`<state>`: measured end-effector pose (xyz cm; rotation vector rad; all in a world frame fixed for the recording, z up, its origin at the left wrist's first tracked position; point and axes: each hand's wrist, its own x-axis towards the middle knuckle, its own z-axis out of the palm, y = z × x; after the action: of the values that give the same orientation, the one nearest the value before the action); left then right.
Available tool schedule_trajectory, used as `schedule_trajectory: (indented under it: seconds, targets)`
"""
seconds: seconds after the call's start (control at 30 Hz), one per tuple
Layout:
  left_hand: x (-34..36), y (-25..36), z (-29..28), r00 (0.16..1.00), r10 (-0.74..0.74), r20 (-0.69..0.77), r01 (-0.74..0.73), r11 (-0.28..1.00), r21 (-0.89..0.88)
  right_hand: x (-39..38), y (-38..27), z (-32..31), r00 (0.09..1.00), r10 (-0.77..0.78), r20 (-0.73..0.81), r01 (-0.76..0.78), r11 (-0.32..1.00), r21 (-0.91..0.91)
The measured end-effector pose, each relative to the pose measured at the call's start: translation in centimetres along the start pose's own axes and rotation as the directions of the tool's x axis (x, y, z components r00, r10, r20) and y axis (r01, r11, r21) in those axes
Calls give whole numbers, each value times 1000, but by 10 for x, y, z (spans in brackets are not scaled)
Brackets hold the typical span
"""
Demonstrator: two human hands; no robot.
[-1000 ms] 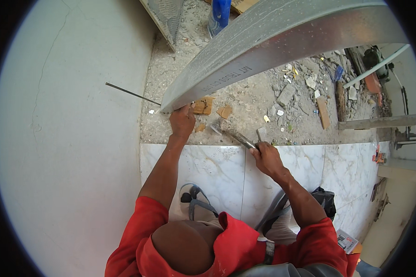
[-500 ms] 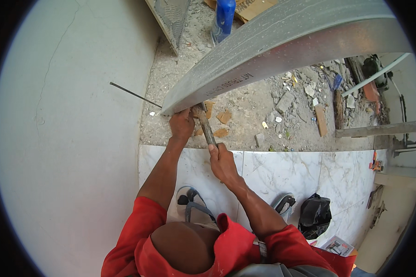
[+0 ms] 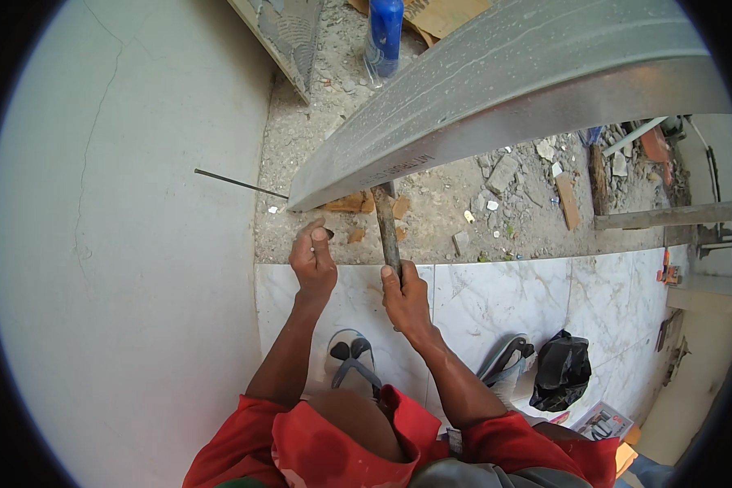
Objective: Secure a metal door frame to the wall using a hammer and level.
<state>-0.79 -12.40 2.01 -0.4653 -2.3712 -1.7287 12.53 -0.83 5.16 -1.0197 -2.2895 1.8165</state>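
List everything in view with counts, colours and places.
Metal beam: one, silver, across top
Tool: one, brown, in right hand
Rod: one, dark, beam's left end
Bottle: one, blue, beyond beam
Panel: one, grey, upper left
Wood scraps: several, brown, below beam
Rubble: many, grey, right
Bag: one, black, on tiles
Tiles: several, white, foreground
Wall: one, white, left
Sandals: two, grey, on tiles
Left hand: one, red-sleeved, near rod
Right hand: one, red-sleeved, gripping tool

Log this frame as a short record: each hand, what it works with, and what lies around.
Left hand: just clear of the beam's end; small dark thing at its upper end, grip unclear
Right hand: closed around the tool
Tool: far end hidden by the beam
Beam: gray metal, slanting over rubble
Around: wood pieces, thin rod, blue container, black bag, white tiles
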Motion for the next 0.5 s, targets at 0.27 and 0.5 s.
schedule_trajectory:
  seconds: [0.27,0.5]
  targets:
    - [159,42,6,970,63,235,9,956,-295,-28,-39,41,928,-250,-277,337,881,332]
    - [162,16,26,848,-114,517,295,913,-283,-11,-15,69,990,91,-110,-105,987,-126]
